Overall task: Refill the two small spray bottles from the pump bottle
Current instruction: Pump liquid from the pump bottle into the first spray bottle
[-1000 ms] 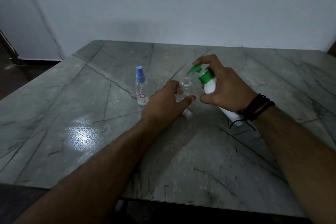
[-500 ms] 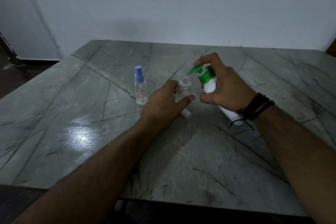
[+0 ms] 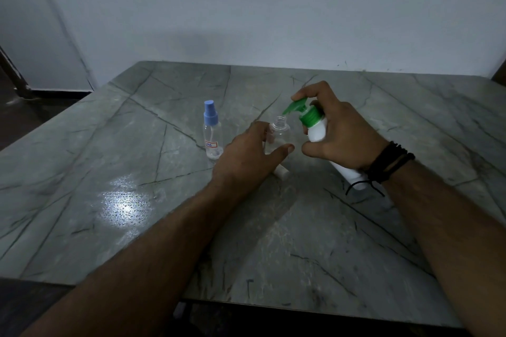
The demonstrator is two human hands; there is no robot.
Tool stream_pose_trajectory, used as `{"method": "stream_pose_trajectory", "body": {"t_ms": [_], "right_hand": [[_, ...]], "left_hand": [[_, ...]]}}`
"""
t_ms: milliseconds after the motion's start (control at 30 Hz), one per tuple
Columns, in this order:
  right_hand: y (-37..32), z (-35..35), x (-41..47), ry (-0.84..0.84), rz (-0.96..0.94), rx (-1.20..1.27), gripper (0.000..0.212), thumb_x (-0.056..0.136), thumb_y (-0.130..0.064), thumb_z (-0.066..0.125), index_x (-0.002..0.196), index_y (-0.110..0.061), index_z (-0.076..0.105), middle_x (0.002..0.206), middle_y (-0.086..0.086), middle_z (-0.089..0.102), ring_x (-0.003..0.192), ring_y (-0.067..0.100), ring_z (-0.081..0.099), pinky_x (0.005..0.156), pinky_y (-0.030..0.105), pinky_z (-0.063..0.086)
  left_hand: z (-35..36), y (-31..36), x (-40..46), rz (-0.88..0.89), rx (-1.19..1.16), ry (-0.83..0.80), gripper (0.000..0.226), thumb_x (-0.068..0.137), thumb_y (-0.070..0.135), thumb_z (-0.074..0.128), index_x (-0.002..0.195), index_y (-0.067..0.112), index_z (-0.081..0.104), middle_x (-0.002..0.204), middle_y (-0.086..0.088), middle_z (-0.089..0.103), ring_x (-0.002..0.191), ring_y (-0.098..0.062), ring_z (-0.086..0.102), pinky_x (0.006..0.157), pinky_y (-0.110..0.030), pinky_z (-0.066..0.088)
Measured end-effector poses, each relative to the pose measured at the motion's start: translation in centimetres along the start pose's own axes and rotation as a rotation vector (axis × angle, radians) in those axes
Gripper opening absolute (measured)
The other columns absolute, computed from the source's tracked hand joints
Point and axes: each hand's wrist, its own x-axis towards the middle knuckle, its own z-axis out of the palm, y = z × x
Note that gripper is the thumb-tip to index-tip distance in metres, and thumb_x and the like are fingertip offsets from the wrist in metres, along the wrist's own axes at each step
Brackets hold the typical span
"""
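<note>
open bottle [image 3: 279,135]: mid table, uncapped, clear, light, tips easy; l hand [image 3: 250,157] wraps its body low.
pump bottle [image 3: 319,131]: tilted, nozzle over the neck; r hand [image 3: 342,134] grips it, finger on pump.
capped bottle [image 3: 211,134]: left, upright, untouched.

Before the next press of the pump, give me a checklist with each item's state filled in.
1. Open spray bottle uncapped, standing upright: ok.
2. Green pump nozzle over the bottle's mouth: ok, its tip sits just above the rim.
3. Left hand steadies the open bottle: ok.
4. Right hand grips the tilted pump bottle, finger on the pump: ok.
5. Liquid level in the open bottle: cannot tell.
6. Second spray bottle ready to fill: not ok, its blue cap is still on.
</note>
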Motion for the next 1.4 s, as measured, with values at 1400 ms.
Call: {"method": "stream_pose_trajectory", "body": {"t_ms": [1400], "right_hand": [[-0.06, -0.06, 0.05, -0.001, 0.012, 0.012, 0.073, 0.067, -0.007, 0.079, 0.129, -0.023, 0.045, 0.085, -0.002, 0.064, 0.070, 0.019, 0.065, 0.065, 0.041, 0.053]], "left_hand": [[0.00, 0.03, 0.18, -0.018, 0.003, -0.013, 0.057, 0.087, 0.055, 0.062, 0.132, 0.023, 0.046, 0.132, 0.003, 0.057, 0.098, -0.005, 0.047, 0.078, -0.026, 0.039]]}}
